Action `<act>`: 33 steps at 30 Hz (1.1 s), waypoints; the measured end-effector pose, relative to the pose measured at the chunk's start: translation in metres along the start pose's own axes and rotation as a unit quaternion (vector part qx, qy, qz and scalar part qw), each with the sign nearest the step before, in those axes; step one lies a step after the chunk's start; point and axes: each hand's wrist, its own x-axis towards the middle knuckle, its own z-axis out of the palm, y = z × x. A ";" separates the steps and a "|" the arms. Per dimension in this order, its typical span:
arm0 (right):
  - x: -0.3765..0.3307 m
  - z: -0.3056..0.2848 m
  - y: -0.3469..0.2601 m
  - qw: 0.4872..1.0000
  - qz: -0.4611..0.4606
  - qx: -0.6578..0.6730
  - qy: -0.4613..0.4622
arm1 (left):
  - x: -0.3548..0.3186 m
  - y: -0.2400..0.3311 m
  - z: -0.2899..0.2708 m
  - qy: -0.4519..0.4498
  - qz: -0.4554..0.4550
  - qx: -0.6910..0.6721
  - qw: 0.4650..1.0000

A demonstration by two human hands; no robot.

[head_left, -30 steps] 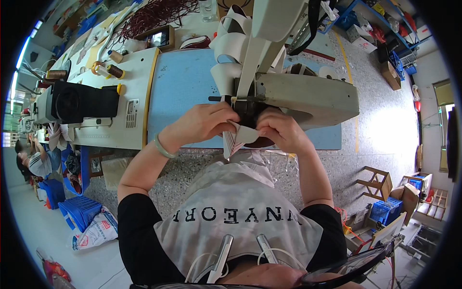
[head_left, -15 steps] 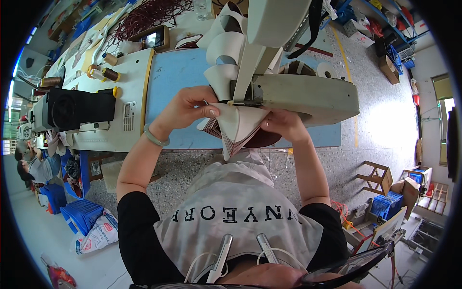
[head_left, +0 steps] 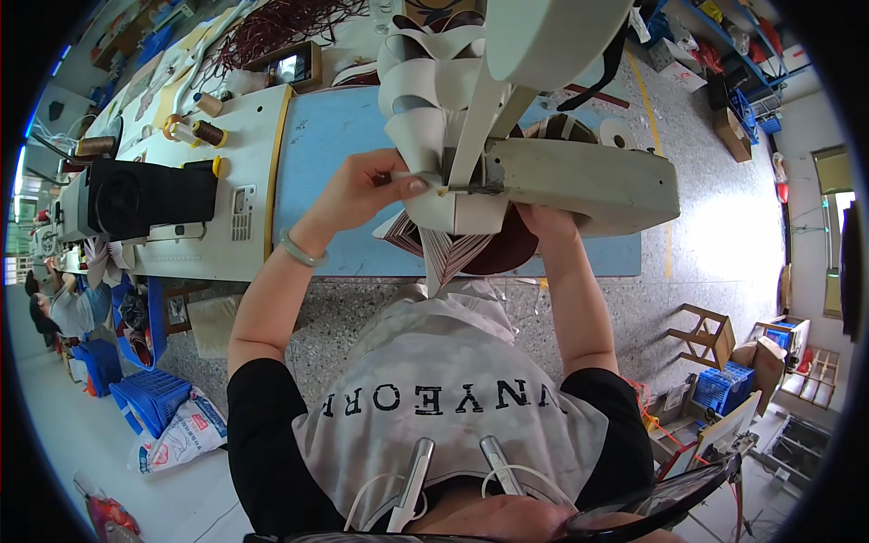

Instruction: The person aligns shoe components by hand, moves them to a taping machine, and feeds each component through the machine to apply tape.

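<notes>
My left hand [head_left: 376,192] pinches the left edge of a white leather-like piece [head_left: 453,217] between thumb and fingers. That piece lies under the needle area of a pale sewing machine [head_left: 588,181]. My right hand [head_left: 548,222] is at the piece's right side, just below the machine's arm; its fingers are mostly hidden. Beneath the piece fans a stack of similar folded pieces [head_left: 445,258], with striped layered edges. A dark red rounded thing [head_left: 507,255] shows beside the stack. Behind the needle rises a chain of curved white pieces [head_left: 421,86].
The blue worktop [head_left: 335,163] spreads to the left. Beyond it stand thread spools [head_left: 208,134] and a black machine head [head_left: 149,201]. A white tape roll [head_left: 615,133] sits behind the machine arm. A wooden stool [head_left: 704,335] and blue crates [head_left: 154,398] are on the floor.
The white piece has shifted back and flattened under the needle area. My left hand has moved slightly right and back with its edge. My right hand's fingers have slipped out of sight.
</notes>
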 end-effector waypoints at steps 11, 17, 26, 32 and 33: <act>0.017 0.044 -0.029 0.992 -0.017 -0.121 0.028 | 0.018 -0.014 -0.007 0.136 -0.033 -0.106 0.984; -0.047 0.042 -0.010 0.796 -0.175 -0.569 0.109 | -0.049 -0.059 0.075 0.289 0.081 0.009 0.954; -0.039 0.052 -0.019 0.749 -0.125 -0.639 -0.120 | -0.070 -0.095 0.127 0.226 0.083 0.007 0.971; -0.048 0.067 -0.013 0.738 -0.162 -0.649 -0.086 | -0.073 -0.093 0.127 0.214 0.094 -0.007 0.972; -0.050 0.075 -0.017 0.749 -0.169 -0.638 -0.059 | -0.075 -0.091 0.125 0.215 0.097 -0.023 0.972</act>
